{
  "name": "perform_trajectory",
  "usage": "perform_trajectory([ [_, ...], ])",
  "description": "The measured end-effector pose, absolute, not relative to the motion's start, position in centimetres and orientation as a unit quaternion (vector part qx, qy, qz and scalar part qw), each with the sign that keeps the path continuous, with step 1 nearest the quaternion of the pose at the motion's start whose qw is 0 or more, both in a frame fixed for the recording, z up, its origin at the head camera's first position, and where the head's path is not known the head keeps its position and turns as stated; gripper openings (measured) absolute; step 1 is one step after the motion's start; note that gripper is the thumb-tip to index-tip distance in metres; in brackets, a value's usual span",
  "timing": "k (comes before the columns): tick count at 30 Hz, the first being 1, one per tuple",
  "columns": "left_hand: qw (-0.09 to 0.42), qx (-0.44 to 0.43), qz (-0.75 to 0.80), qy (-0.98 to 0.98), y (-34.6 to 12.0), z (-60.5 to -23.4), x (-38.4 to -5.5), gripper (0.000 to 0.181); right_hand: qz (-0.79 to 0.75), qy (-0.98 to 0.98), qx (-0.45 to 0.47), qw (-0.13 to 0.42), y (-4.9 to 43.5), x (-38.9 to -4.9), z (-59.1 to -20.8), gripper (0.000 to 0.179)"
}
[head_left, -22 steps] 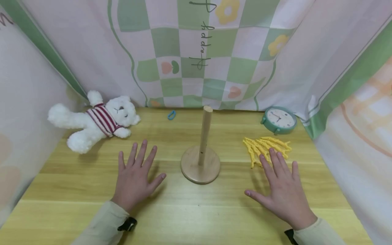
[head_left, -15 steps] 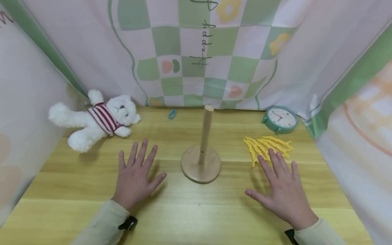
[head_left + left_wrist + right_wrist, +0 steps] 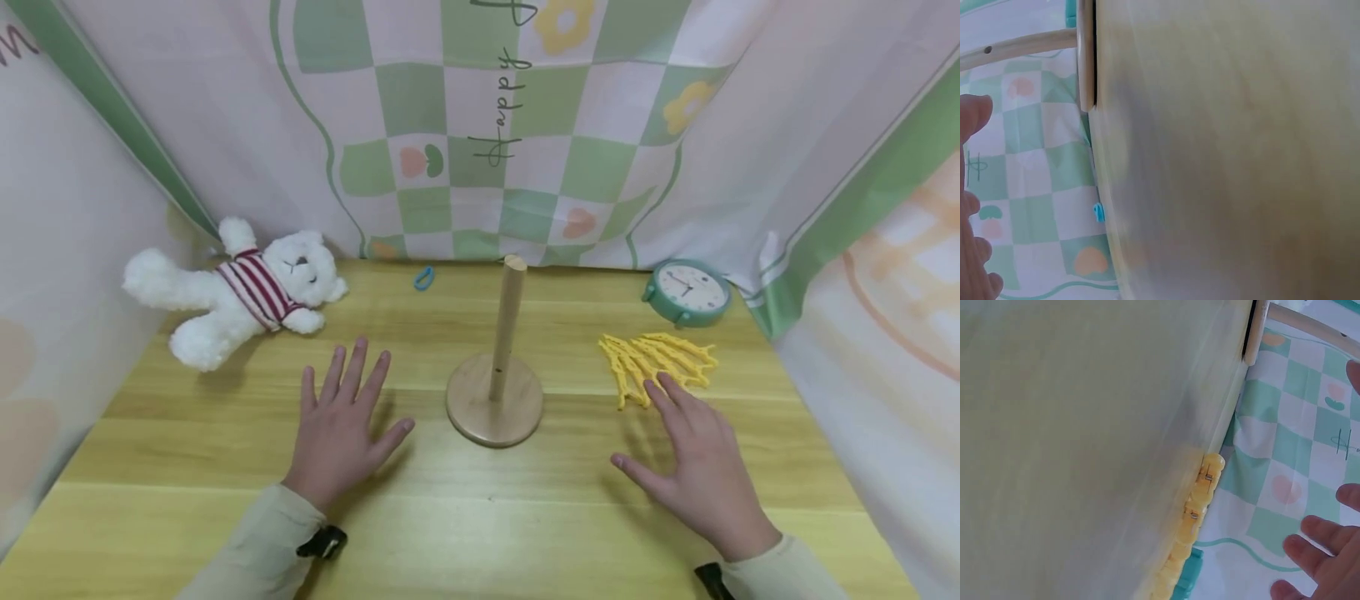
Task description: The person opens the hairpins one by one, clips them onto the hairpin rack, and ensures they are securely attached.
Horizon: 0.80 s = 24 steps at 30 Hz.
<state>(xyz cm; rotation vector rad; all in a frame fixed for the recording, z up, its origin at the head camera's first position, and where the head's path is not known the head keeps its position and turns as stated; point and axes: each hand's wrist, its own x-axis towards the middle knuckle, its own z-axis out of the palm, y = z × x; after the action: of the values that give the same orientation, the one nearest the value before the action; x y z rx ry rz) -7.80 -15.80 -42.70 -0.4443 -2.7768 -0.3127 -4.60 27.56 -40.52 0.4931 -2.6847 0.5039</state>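
My left hand (image 3: 337, 446) hovers over the table with spread fingers and holds nothing. Ahead of it lies a white teddy bear (image 3: 258, 292) in a red striped top. Between the hands stands a wooden rod (image 3: 507, 325) on a round base (image 3: 468, 408), upright; the left wrist view shows the base edge-on (image 3: 1087, 56). My right hand (image 3: 705, 471), also holding nothing, is above the table with fingers slightly bent. Its fingertips overlap the near edge of several yellow branched plastic pieces (image 3: 637, 358) in the head view. The right wrist view shows the fingers (image 3: 1325, 537) raised above these pieces (image 3: 1194, 506).
A teal alarm clock (image 3: 688, 292) lies face up at the back right. Near the back edge is a small blue ring-shaped piece (image 3: 423, 278). A checked curtain (image 3: 480, 125) hangs behind the wooden table (image 3: 480, 533), with more cloth along both sides.
My right hand's fingers have bent and drawn back slightly from the yellow pieces. The left hand stays spread, shifted a little rightward as the head view drifts the same way.
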Motion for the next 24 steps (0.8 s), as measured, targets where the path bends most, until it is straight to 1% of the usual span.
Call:
perform_trajectory([
  [6,0.146,-0.152,-0.137,-0.968,-15.4,-42.9,-7.8,0.091,0.234,-0.955,0.121,0.136,27.6,-4.7,-40.6,0.098],
  [14,0.133,-0.152,-0.169,-0.965,-14.4,-42.9,-7.6,0.095,0.265,-0.958,0.059,0.092,27.7,-5.1,-40.5,0.084],
  [19,0.118,-0.151,-0.206,-0.96,-13.5,-43.3,-7.5,0.096,0.291,-0.956,0.022,0.023,27.7,-5.7,-40.3,0.08],
  [24,0.097,-0.142,-0.237,-0.956,-12.7,-43.7,-7.3,0.098,0.303,-0.952,0.003,-0.047,27.8,-6.4,-40.7,0.084],
])
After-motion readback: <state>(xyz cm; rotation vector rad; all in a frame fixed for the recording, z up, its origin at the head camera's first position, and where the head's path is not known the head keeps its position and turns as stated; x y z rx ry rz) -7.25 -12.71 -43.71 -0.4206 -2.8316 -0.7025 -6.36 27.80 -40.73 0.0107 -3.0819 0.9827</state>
